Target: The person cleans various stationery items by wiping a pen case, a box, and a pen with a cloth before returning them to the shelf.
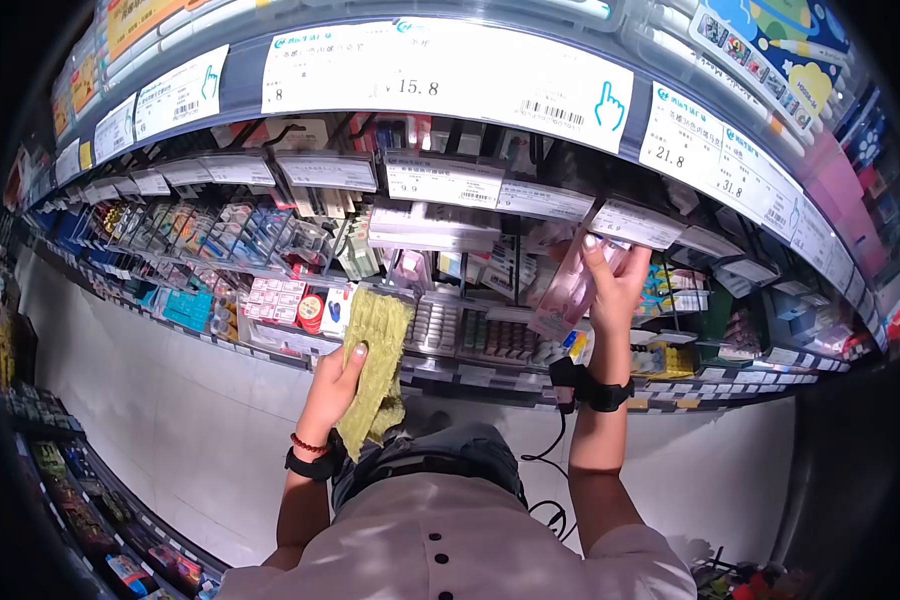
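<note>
My left hand (336,388) is closed around a crumpled yellow-green cloth (378,345), which hangs down in front of the lower shelf. Higher up on the right, my right hand (615,285) reaches under a price label (638,224). Its thumb and fingers grip the upper part of a pink clear-fronted package (568,290) among the hanging goods. The contents of this package cannot be made out. Just left of my right wrist are small boxed items, and a black band with a cable sits on that wrist.
A shelf edge with large price labels (445,80) runs across the top. Below it are hooks with smaller labels (445,180) and divided trays of erasers and small stationery (435,322). Another shelf (100,530) stands behind at lower left. A black cable (545,458) hangs beside my right arm.
</note>
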Demonstrator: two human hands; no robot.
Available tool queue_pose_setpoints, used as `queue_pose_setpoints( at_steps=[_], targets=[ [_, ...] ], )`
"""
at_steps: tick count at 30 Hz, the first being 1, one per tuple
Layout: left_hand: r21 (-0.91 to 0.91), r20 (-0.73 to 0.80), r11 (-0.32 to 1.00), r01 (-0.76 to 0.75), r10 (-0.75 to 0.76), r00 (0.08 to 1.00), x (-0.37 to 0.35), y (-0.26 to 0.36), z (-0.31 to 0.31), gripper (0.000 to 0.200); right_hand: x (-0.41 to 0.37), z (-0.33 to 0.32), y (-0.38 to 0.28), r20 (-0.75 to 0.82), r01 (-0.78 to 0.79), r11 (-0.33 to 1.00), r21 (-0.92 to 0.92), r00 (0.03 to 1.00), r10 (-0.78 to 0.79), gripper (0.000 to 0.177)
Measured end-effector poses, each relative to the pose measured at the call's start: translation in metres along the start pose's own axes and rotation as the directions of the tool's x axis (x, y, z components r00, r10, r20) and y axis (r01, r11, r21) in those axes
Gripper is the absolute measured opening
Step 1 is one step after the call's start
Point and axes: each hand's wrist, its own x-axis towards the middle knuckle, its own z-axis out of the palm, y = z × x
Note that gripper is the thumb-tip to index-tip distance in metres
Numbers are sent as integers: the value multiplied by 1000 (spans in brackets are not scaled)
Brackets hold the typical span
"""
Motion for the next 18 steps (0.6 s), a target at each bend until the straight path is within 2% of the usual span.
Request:
queue_pose_setpoints(
  at_steps=[3, 4, 8, 12, 15, 18],
  targets=[
    [-6, -3, 1000, 16, -16, 1000, 1, -6, 0, 38, 4, -5, 9, -67, 8, 1000, -18, 998, -9, 52],
    [-5, -5, 1000, 24, -24, 1000, 2, -8, -1, 38, 6, -9, 15, -67, -35, 998, 61, 997, 39, 47],
    [-73, -20, 995, 66, -68, 997, 4, -10, -4, 40, 10, -12, 16, 50, -59, 986, 156, 997, 52, 36],
    [-99, -45, 992, 80, -85, 995, 5, -16, -6, 41, 6, -8, 26, 1, -122, 978, 168, 992, 124, 35],
    [-122, -57, 990, 76, -83, 995, 6, -16, -5, 40, 8, -21, 45, 140, -267, 954, 133, 958, 249, 39],
    [-135, -35, 985, 104, -110, 993, 6, -18, -5, 40, 5, -11, 30, -29, -138, 977, 160, 989, 145, 39]
  ],
)
